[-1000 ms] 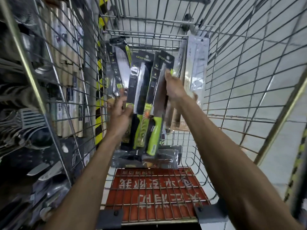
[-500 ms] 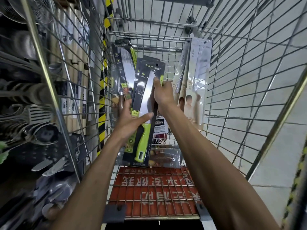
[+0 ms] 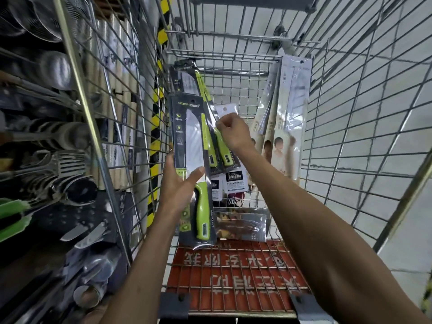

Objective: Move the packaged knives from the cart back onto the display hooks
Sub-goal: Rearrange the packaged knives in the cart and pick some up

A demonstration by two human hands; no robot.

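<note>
Gripping the front packaged knife (image 3: 190,146) mid-card with the left hand (image 3: 180,183), thumb lying across the face just above the green handle, fingers wrapping behind the card edge nearest the left wall of the cart (image 3: 222,57). Holding it nearly upright, long axis running from the hang-hole end, pointing toward the cart's far end, down to the handle end, hanging above the cart floor

Pinching, as far as can be judged, the clear edge of the leaning packaged knives (image 3: 187,85) with the curled fingers of the right hand (image 3: 230,132), deeper in the cart than the left hand and nearer the cart's middle. Leaning there with tops toward the cart's far-left corner and green handles slanting toward the cart's middle

Reaching in with both forearms from the cart's near end, left wrist cocked back, right wrist bending toward the cart's left wall

Judging the coming move as hinging on carrying the front pack up and over the cart's left wall, hole end leading, with the hanging utensils (image 3: 70,183) lying beyond that wall and the left hand being nearer; not making out any free hook

Standing in the cart's far-right corner: pale long packs (image 3: 292,108). Lying on the cart floor: a flat pack (image 3: 240,224). Spanning the cart's near end: a red flap (image 3: 233,272)
</note>
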